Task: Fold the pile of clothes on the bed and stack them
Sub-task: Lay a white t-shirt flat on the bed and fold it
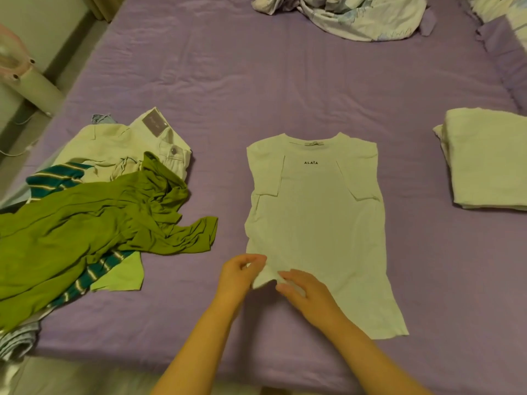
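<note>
A white T-shirt (316,220) with small dark lettering lies flat on the purple bed (256,89), both sleeves folded in over its front. My left hand (241,273) pinches its lower left hem corner, which is lifted and bunched. My right hand (306,293) rests on the same corner just to the right, fingers curled on the cloth. The unfolded pile lies at the left: a green garment (94,223) on top, a teal striped piece (54,179) and cream trousers (125,143) under it. A folded white garment (490,161) sits at the right edge.
A crumpled pale patterned quilt (350,15) lies at the far end of the bed. A light green piece (122,276) pokes out under the pile. A fan stand (25,81) is on the floor at left. The bed's front edge runs just below my forearms.
</note>
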The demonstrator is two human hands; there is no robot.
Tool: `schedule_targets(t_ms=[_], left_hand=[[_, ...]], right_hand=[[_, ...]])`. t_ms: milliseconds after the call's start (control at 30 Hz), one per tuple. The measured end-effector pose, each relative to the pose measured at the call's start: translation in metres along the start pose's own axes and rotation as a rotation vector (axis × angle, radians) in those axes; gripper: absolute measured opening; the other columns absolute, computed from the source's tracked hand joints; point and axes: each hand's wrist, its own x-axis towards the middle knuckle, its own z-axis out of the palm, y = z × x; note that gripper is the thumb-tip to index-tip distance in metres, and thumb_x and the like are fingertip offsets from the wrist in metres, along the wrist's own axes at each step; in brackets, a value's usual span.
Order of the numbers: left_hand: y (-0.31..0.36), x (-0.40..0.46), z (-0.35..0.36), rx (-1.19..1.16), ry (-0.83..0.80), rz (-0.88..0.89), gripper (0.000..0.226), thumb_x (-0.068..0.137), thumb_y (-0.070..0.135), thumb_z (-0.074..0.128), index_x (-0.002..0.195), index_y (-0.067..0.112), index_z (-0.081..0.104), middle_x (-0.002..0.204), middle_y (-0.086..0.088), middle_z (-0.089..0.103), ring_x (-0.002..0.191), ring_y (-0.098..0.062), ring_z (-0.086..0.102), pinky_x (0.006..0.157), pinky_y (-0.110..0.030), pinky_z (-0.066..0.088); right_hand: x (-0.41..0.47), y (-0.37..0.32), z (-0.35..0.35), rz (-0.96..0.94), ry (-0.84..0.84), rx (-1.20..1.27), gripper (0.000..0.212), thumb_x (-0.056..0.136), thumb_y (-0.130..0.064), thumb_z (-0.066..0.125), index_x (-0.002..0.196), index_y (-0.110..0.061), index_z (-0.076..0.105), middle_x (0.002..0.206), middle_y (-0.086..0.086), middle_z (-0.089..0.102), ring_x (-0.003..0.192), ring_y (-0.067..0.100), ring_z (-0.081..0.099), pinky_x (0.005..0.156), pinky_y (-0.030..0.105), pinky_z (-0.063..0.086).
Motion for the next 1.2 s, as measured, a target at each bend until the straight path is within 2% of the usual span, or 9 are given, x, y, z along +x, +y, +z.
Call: schedule_targets(t_ms=[67,167,300,433,533,667,867,1033,1200], left_hand=[[0.019,0.008,0.004,-0.120,-0.107,-0.056,0.016,0.088,0.011,0.066,0.103,0.007,0.071,0.091,-0.007,0.073,0.081,-0.018,0.070,0.068,-0.025,0.056],[0.040,0.026,0.006,-0.257,-0.222,-0.113,0.031,0.087,-0.007,0.055,0.114,0.004,0.064,0.107,-0.015,0.069,0.097,-0.028,0.068,0.085,-0.034,0.057],[0.054,0.054,0.011,-0.156,-0.285,-0.097,0.036,0.085,-0.009,0.060,0.115,0.011,0.060,0.091,-0.005,0.070,0.090,-0.020,0.067,0.091,-0.032,0.054],[0.069,0.086,0.016,-0.177,-0.174,-0.060,0.010,0.091,0.008,0.061,0.095,0.001,0.067,0.083,-0.014,0.073,0.079,-0.024,0.073,0.066,-0.024,0.058],[0.084,0.117,0.017,-0.164,-0.107,-0.077,0.014,0.090,0.015,0.065,0.084,0.002,0.067,0.074,-0.014,0.073,0.070,-0.024,0.073,0.057,-0.024,0.057],[0.102,0.156,0.020,-0.146,-0.063,-0.089,0.016,0.091,0.019,0.064,0.087,0.003,0.063,0.062,-0.009,0.070,0.055,-0.019,0.069,0.049,-0.025,0.055],[0.121,0.208,0.019,-0.291,0.022,-0.144,0.018,0.095,0.017,0.058,0.092,0.000,0.059,0.076,-0.017,0.068,0.054,-0.017,0.069,0.049,-0.025,0.057],[0.132,0.235,0.031,-0.329,-0.021,-0.153,0.024,0.095,0.020,0.057,0.105,-0.002,0.058,0.084,-0.015,0.070,0.062,-0.019,0.071,0.054,-0.027,0.058],[0.145,0.256,0.044,-0.435,0.032,-0.215,0.027,0.098,0.018,0.054,0.117,0.000,0.052,0.086,-0.015,0.070,0.061,-0.018,0.071,0.053,-0.027,0.058]], right_hand=[[0.003,-0.013,-0.004,-0.020,0.050,0.127,0.036,0.087,-0.039,0.065,0.122,-0.036,0.058,0.118,-0.023,0.059,0.109,-0.011,0.052,0.093,0.006,0.038],[0.017,-0.014,-0.022,0.045,0.196,0.082,0.027,0.093,-0.027,0.058,0.119,-0.019,0.061,0.110,-0.007,0.065,0.099,0.010,0.060,0.078,0.013,0.040],[0.038,-0.007,-0.059,0.074,0.268,0.017,0.007,0.090,-0.030,0.061,0.086,-0.025,0.063,0.079,-0.012,0.063,0.074,0.006,0.057,0.062,0.011,0.039],[0.061,0.004,-0.087,0.139,0.195,-0.062,0.013,0.089,-0.030,0.062,0.077,-0.031,0.060,0.074,-0.015,0.061,0.069,-0.002,0.055,0.058,0.007,0.039],[0.080,0.014,-0.105,0.198,0.264,-0.062,0.014,0.091,-0.031,0.060,0.077,-0.028,0.061,0.075,-0.014,0.063,0.070,0.002,0.057,0.058,0.007,0.039],[0.114,0.006,-0.128,0.220,0.422,-0.105,0.030,0.090,-0.043,0.058,0.070,-0.021,0.056,0.064,-0.009,0.059,0.060,0.003,0.054,0.052,0.013,0.037],[0.150,0.007,-0.166,0.220,0.161,-0.258,0.012,0.087,-0.028,0.065,0.078,-0.029,0.057,0.067,-0.010,0.057,0.061,0.002,0.050,0.057,0.015,0.037],[0.170,0.019,-0.184,0.325,0.403,-0.135,0.019,0.096,-0.028,0.052,0.080,-0.018,0.054,0.070,-0.005,0.055,0.065,0.009,0.050,0.057,0.019,0.036],[0.201,0.003,-0.209,0.308,0.581,0.028,0.034,0.088,-0.033,0.064,0.064,-0.013,0.052,0.059,-0.005,0.050,0.057,0.012,0.044,0.054,0.025,0.032]])
